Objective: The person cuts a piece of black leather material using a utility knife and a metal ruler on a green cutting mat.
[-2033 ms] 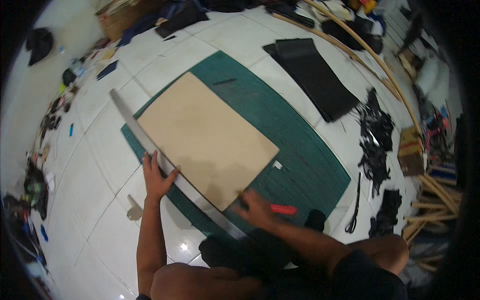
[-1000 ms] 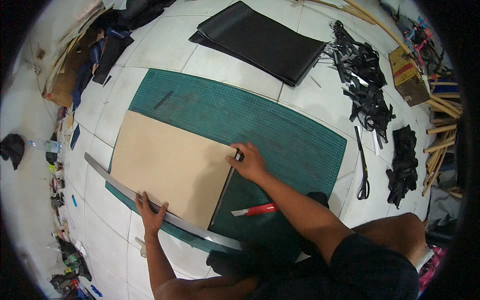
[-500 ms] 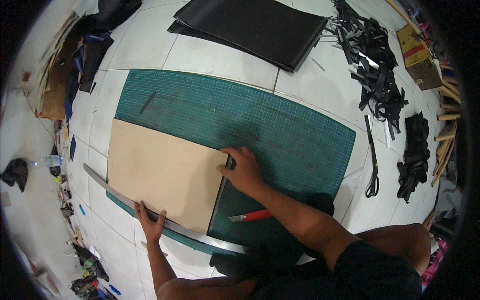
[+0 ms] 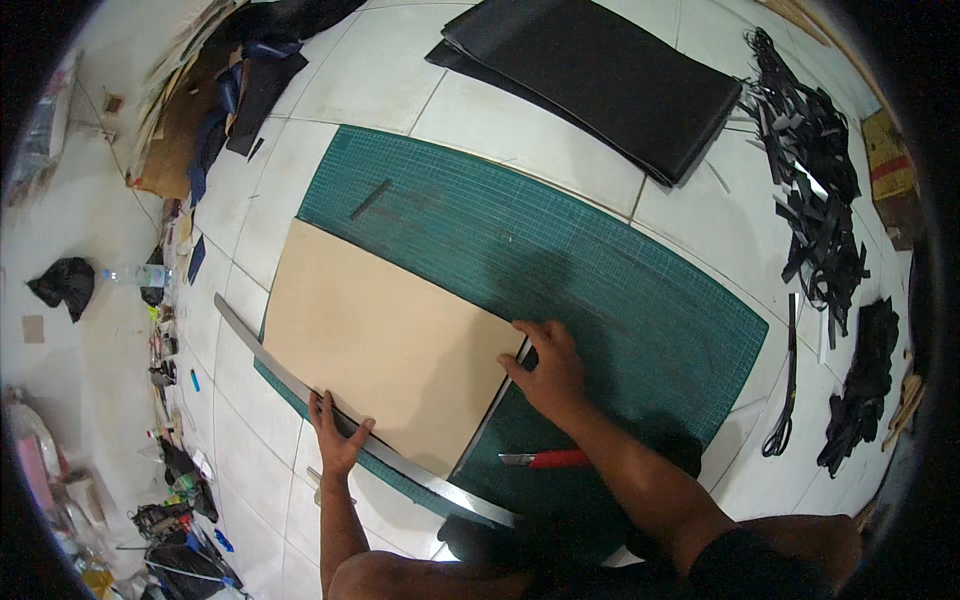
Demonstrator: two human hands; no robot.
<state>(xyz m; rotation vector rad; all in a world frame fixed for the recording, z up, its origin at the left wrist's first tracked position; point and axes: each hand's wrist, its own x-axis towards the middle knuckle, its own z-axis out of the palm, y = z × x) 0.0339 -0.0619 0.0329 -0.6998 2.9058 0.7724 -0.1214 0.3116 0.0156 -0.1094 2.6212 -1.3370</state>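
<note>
A large beige rectangular sheet (image 4: 390, 330) lies over black material that shows as a thin dark strip along its right edge. Both rest on a green cutting mat (image 4: 650, 310). My left hand (image 4: 341, 438) has its fingers and thumb spread on a long metal ruler (image 4: 430, 480) along the sheet's near edge. At the sheet's far right corner is my right hand (image 4: 552, 372), thumb and fingers apart, their tips touching the edge. A red-handled utility knife (image 4: 550, 459) lies on the mat beside my right forearm, which partly covers the handle.
Folded black sheets (image 4: 590, 80) lie on the white tiled floor beyond the mat. To the right are black offcut strips (image 4: 815, 200), scissors (image 4: 785, 400) and a black bundle (image 4: 862, 385). A thin dark strip (image 4: 371, 200) sits on the mat. Clutter and a plastic bottle (image 4: 140, 276) line the left.
The whole view has shifted and turned slightly, so the scene sits farther right. Both hands keep their places on the ruler and the beige sheet.
</note>
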